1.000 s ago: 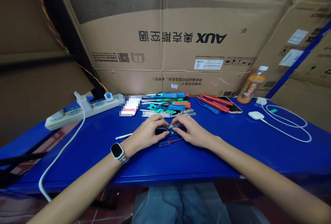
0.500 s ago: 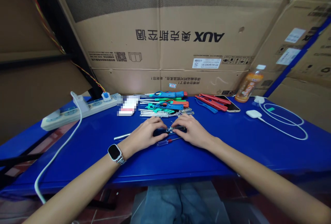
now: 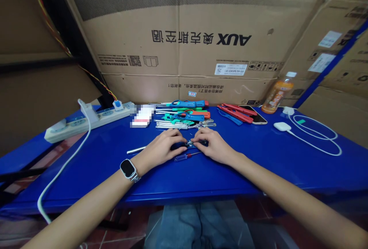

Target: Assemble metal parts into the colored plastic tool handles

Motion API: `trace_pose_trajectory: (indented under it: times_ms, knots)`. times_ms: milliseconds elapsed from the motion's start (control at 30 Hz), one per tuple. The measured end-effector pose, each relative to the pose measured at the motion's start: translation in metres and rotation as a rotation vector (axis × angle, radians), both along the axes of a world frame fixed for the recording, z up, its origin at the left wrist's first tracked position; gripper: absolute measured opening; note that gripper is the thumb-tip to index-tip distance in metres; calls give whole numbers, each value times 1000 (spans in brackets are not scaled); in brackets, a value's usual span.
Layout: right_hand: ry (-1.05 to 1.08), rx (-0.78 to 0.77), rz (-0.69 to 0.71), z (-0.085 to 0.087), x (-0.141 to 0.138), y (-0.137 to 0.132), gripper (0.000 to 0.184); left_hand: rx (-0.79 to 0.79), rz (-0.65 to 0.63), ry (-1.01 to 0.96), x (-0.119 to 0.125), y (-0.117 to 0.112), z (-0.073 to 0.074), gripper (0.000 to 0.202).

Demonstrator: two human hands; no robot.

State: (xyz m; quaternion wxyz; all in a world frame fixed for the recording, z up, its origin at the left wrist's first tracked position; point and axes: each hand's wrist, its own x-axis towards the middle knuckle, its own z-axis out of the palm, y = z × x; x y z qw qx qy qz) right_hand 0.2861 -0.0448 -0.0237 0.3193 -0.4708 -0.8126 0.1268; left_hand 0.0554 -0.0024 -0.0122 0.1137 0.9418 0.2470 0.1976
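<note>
At centre of the glossy blue table (image 3: 244, 168), a slim, dark, plastic-looking casing (image 3: 204, 142) sits clamped between left hand (image 3: 165, 146) and right hand (image 3: 214, 145). Dark casing now shows where clear material did at the right fingertips — inner parts apparently seating. Nearer: a purple-handled metal screwdriver (image 3: 181, 157).

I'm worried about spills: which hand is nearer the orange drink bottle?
Right: the right hand is well to the left of the bottle, not touching it; the left hand is farther left.

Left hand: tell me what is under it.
Under the left hand, a silver tube juts out on one side and a black piece shows in its grip. The rest is covered, so whether they join cannot be seen.
</note>
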Motion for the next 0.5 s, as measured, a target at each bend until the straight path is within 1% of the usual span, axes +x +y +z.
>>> trace_pose_trajectory:
  times_ms: [100, 233, 300, 400, 500]
  knots:
    - [-5, -23, -24, 0, 0, 0, 12, 84, -22, 49, 0, -1, 0, 29]
    - [-46, -6, -47, 3, -2, -3, 13, 167, -47, 79, 0, -2, -1, 29]
    - [-63, 5, -40, 3, -1, -5, 16, 164, -43, 82, 0, -2, 0, 29]
    - [-79, 16, -12, 2, 0, -8, 22, 115, -7, 76, 1, -2, 1, 30]
    - [-41, -2, 7, 2, 2, -8, 25, 88, 13, 84, 1, -2, 2, 33]
